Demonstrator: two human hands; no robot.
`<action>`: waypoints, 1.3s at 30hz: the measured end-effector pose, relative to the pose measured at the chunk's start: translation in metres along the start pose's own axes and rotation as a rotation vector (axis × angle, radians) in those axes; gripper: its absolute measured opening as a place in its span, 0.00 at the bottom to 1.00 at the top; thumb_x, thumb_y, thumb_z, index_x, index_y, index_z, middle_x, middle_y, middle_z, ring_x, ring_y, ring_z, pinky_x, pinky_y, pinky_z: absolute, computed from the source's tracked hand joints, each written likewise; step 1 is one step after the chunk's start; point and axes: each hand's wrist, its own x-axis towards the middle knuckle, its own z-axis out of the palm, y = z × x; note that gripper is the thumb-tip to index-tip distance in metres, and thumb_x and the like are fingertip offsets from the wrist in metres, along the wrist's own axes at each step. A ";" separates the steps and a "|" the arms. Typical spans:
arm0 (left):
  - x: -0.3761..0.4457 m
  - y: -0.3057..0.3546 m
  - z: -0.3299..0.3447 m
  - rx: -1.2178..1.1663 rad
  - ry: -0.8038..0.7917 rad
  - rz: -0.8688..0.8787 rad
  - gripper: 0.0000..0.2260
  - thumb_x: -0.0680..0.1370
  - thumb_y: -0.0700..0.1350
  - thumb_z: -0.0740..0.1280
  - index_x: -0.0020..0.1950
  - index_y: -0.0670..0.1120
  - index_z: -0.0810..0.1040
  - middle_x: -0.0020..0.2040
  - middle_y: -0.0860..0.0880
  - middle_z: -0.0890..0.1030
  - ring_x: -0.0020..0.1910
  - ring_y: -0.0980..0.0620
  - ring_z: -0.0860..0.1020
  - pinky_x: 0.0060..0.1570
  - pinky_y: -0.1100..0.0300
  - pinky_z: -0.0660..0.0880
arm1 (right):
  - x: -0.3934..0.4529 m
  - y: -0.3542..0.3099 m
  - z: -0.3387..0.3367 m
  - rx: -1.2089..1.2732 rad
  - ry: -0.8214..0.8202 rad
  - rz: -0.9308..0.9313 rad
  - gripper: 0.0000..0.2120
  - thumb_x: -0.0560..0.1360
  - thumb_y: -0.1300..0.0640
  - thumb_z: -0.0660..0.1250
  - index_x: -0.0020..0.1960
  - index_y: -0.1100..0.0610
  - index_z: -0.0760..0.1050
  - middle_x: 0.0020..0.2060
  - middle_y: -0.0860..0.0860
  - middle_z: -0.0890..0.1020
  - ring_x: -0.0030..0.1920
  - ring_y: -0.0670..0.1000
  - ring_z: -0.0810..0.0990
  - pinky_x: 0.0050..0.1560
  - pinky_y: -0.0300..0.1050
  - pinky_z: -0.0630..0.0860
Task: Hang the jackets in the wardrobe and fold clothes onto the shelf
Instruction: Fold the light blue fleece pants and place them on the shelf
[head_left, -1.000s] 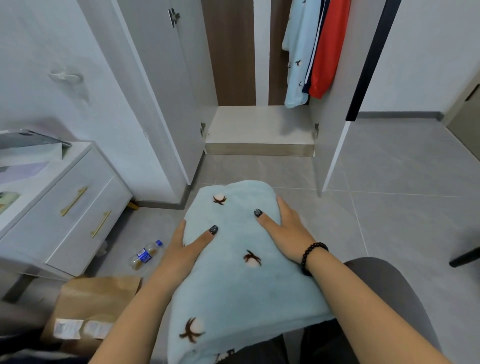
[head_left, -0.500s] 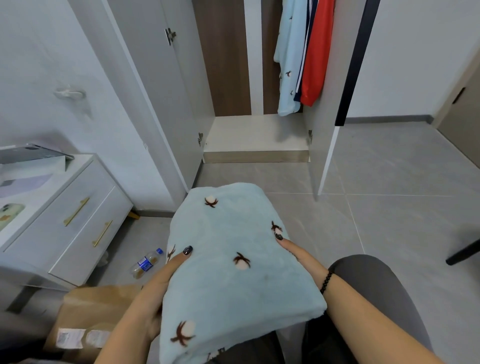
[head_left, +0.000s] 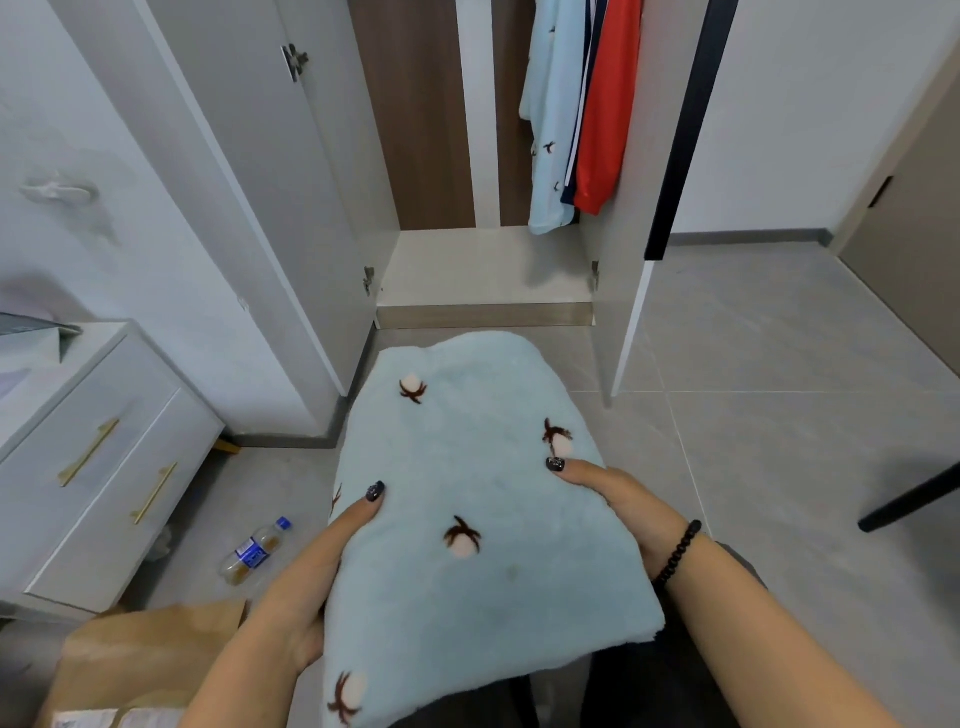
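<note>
Since 0.5 s ago: folded garment (head_left: 483, 509) carried nearer the open wardrobe (head_left: 483, 270), whose bottom shelf (head_left: 483, 265) now sits just past the fabric's far edge; both thumbs remain on top

Folded garment: pale blue fleece, brown-and-white cotton-boll print, held flat in front of the body above grey floor tiles (head_left: 779, 415). Left hand (head_left: 311, 577) grips its left edge, thumb over the top, fingers hidden under the fabric. Right hand (head_left: 618, 504) grips the right edge the same way; black bead bracelet (head_left: 675, 553) at that wrist

Wardrobe: 2 doors swung open. Hanging at right inside: light blue jacket (head_left: 550, 119) with matching print, a navy piece just beside it, red jacket (head_left: 605, 104) outermost

Left side: white drawer unit (head_left: 98, 467) with 2 brass handles. Plastic bottle (head_left: 254, 551) lying on the floor near it. Brown paper bag (head_left: 140, 665) at lower left
</note>
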 end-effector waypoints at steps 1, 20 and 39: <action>0.000 0.004 0.006 0.022 -0.048 -0.006 0.17 0.68 0.54 0.73 0.50 0.45 0.86 0.54 0.40 0.84 0.51 0.39 0.83 0.48 0.47 0.80 | 0.004 -0.003 -0.004 -0.015 0.010 -0.029 0.30 0.60 0.50 0.78 0.59 0.61 0.79 0.53 0.60 0.83 0.53 0.60 0.82 0.51 0.53 0.79; 0.103 0.172 0.099 -0.012 0.027 -0.027 0.20 0.67 0.51 0.78 0.57 0.47 0.83 0.56 0.41 0.83 0.53 0.38 0.83 0.42 0.48 0.81 | 0.098 -0.208 -0.004 -0.161 0.295 0.022 0.37 0.52 0.45 0.80 0.58 0.57 0.78 0.49 0.52 0.85 0.49 0.54 0.84 0.51 0.51 0.80; -0.082 0.461 0.159 0.254 -0.200 0.293 0.28 0.66 0.55 0.78 0.64 0.53 0.76 0.58 0.49 0.83 0.56 0.47 0.82 0.49 0.55 0.81 | -0.026 -0.458 0.183 -0.173 0.282 -0.208 0.32 0.57 0.53 0.79 0.60 0.58 0.76 0.48 0.56 0.85 0.49 0.58 0.84 0.50 0.52 0.80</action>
